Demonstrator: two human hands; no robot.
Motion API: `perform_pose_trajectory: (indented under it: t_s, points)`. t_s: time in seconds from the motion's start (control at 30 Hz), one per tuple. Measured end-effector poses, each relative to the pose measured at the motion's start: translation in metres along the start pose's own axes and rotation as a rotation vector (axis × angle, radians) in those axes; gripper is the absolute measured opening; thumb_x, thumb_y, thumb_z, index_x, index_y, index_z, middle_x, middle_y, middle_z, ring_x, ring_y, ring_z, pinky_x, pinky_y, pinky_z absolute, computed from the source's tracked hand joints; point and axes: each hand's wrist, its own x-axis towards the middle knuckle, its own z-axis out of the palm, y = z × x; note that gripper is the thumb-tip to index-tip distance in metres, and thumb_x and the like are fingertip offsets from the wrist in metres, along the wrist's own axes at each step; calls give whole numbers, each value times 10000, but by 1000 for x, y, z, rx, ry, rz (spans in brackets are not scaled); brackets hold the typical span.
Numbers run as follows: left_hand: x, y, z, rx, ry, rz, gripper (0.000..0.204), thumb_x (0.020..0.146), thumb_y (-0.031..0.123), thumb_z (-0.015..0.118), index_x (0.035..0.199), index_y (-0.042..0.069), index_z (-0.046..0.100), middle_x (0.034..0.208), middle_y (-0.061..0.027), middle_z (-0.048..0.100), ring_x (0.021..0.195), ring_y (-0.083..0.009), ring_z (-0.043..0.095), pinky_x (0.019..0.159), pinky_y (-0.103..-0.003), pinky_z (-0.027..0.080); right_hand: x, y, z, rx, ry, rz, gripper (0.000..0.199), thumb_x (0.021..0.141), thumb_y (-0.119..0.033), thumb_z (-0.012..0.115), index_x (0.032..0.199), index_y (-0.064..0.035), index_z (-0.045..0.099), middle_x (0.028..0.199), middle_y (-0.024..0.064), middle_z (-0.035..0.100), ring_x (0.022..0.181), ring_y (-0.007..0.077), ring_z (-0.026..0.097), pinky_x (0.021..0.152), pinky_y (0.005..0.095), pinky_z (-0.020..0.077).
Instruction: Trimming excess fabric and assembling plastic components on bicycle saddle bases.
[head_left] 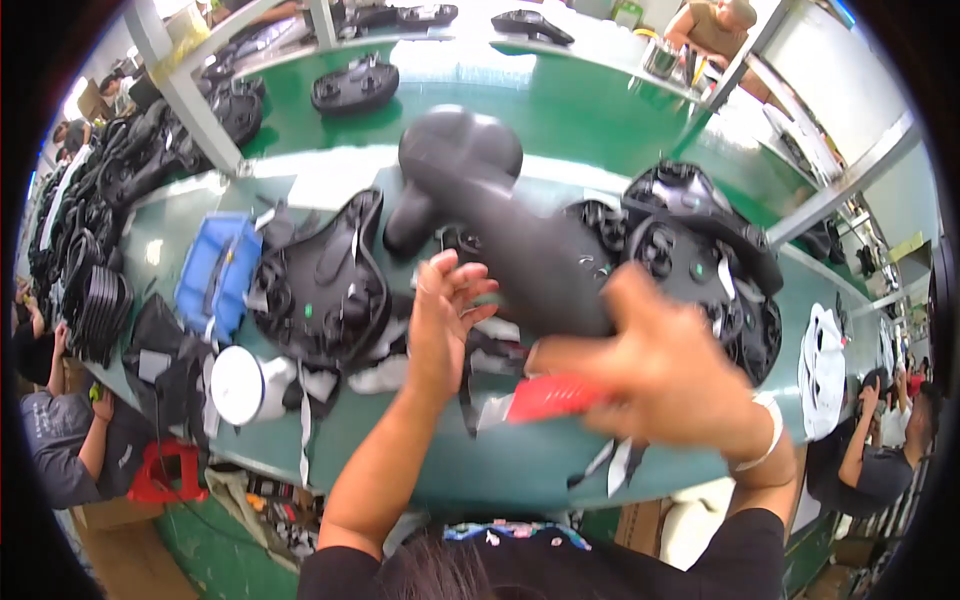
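Large matte black moulded plastic part [510, 215], bulbous at the far end and narrowing to a long neck toward the near end, was held above the green workbench surface [560, 110]. Lay tilted, rounded head pointing away and up-left, neck running down-right. Carried a short stubby lobe on its left flank, below the head. Gripped at the narrow near end by the right hand [665, 375], blurred. Touched or nearly touched along the left edge of the neck by the raised left hand [445, 315], fingers spread. Flat red tag-like piece [550, 398], blurred, sat just below the neck, at the right hand's fingers, above the bench's near edge.
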Motion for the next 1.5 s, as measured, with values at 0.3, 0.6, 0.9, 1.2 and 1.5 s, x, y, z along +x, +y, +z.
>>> perform_pose_trajectory:
  t_s: [0.3,0.6,0.9,1.2,1.5]
  points:
    - [-83,36,-65,203,77,-200,427,849,259,634,1174,3,529,989,-55,594,922,-163,593,811,-298,491,-111,-62,121,700,74,276,518,710,-88,756,1200,-74,588,975,86,666,829,175,657,740,295,532]
    - [-65,65,-35,700,-55,-329,543,799,388,710,1113,-23,544,932,-54,586,787,-108,563,709,-241,476,-125,-16,101,37,-31,167,570,807,-64,657,1345,-141,482,817,99,604,632,274,593,566,329,490]
    - [-81,55,-50,757,155,-339,410,781,297,655,993,-43,565,837,-51,585,705,-109,553,655,-250,463,-161,-65,147,111,-9,378,680,821,-62,650,1427,-113,345,749,145,539,571,335,534,528,422,446]
    - [-146,55,-39,533,348,-118,306,853,212,628,1009,-27,518,841,-28,546,699,-80,509,630,-237,446,-175,-100,130,423,199,683,561,871,-59,594,1382,-46,363,1121,197,621,904,212,669,750,333,525]
    - [-175,12,-70,603,552,302,489,853,187,650,1222,-39,421,1124,-117,508,978,-165,516,883,-303,419,-88,-18,133,1125,597,796,472,807,-57,582,1259,-13,455,827,59,588,604,113,564,539,254,490]
